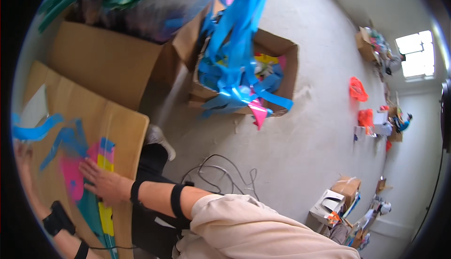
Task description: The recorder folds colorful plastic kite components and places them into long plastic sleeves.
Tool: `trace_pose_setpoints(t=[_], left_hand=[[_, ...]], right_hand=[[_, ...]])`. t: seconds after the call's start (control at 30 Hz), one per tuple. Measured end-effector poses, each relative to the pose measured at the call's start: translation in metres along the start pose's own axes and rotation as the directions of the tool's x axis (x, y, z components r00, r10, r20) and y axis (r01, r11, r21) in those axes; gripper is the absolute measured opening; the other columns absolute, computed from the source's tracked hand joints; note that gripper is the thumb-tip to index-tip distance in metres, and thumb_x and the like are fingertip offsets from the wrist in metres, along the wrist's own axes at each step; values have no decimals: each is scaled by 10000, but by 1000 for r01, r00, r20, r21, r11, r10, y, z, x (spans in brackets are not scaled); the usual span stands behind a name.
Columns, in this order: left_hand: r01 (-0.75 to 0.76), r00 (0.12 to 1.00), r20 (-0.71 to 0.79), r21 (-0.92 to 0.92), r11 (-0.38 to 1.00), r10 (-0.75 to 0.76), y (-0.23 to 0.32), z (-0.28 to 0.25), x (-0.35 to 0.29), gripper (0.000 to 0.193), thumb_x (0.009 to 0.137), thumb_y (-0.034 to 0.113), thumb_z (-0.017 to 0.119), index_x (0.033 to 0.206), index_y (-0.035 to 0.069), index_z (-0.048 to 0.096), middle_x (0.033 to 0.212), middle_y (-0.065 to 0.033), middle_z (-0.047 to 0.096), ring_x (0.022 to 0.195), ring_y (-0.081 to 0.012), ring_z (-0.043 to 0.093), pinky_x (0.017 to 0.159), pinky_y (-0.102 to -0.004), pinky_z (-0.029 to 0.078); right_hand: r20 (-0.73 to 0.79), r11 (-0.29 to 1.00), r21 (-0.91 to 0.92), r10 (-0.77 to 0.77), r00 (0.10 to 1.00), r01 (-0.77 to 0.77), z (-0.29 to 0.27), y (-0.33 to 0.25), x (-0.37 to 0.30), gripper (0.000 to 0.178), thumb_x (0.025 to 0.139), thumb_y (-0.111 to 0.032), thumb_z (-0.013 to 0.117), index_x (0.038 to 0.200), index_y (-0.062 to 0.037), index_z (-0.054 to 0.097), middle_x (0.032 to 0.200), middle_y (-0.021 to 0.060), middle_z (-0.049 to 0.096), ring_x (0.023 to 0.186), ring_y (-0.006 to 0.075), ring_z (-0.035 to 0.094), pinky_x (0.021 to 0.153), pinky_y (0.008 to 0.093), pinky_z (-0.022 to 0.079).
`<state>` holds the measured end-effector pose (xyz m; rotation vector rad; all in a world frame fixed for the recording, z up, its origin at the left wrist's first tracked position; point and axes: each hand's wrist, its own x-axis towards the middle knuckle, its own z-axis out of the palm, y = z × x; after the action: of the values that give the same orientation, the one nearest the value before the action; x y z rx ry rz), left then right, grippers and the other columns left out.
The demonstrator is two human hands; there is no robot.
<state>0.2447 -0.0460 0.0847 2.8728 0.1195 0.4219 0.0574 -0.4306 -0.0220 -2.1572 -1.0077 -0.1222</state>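
Observation:
My right hand (107,184) lies over a colourful flat sheet piece (90,212) in pink, teal and yellow on the wooden table (123,122). Its fingers are stretched out and apart, with nothing gripped. My left hand (24,160) is at the far left rim, blurred, beside a curling blue strip (40,131). Whether it holds that strip cannot be made out. More blue strips (69,139) lie on the table just beyond the pink part. Black bands circle both forearms, and a dark device (58,219) sits at my left wrist.
An open cardboard box (290,66) past the table holds blue streamers (230,47) that spill over its side. A larger carton (103,61) stands left of it. Black cable (225,174) loops on the floor. Boxes (345,191) and orange bags (358,90) line the right side.

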Motion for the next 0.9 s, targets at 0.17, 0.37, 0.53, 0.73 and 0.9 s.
trace_pose_setpoints(t=[0.17,0.37,0.53,0.73,0.9], left_hand=[[161,654,754,-53,985,-67,141,44,-101,193,790,117,659,952,12,665,967,-125,597,762,-235,599,718,-360,514],[278,822,568,-342,897,-38,184,62,-152,485,675,186,816,1075,-1,614,968,-117,616,916,-217,587,811,-344,494],[185,902,431,-329,926,-27,213,74,-142,606,574,220,865,1076,-9,613,955,-175,639,936,-314,612,841,-401,493],[85,986,154,-175,981,-58,253,107,-124,497,601,241,838,991,19,626,963,-191,650,936,-366,615,805,-424,491],[180,907,406,-130,975,-113,288,94,-106,297,693,219,772,814,-6,621,849,-232,645,832,-412,620,712,-472,485]], right_hand=[[-60,999,-35,14,998,-16,-5,14,-12,822,642,-477,741,1316,-53,539,1448,282,358,1414,416,222,1186,560,69],[110,994,-106,-22,994,34,-13,-3,3,836,703,-568,678,1356,-75,505,1464,282,338,1412,430,226,1173,556,90],[169,990,-134,-30,985,53,-15,-2,5,778,772,-551,617,1376,-79,484,1474,280,319,1415,437,212,1174,548,72],[152,995,-86,-33,988,47,-13,3,8,668,829,-409,546,1387,-55,450,1488,259,292,1415,441,194,1173,549,86],[38,998,-26,-60,997,61,-8,10,3,656,797,-386,563,1328,-6,495,1456,263,336,1404,442,213,1173,547,99]])
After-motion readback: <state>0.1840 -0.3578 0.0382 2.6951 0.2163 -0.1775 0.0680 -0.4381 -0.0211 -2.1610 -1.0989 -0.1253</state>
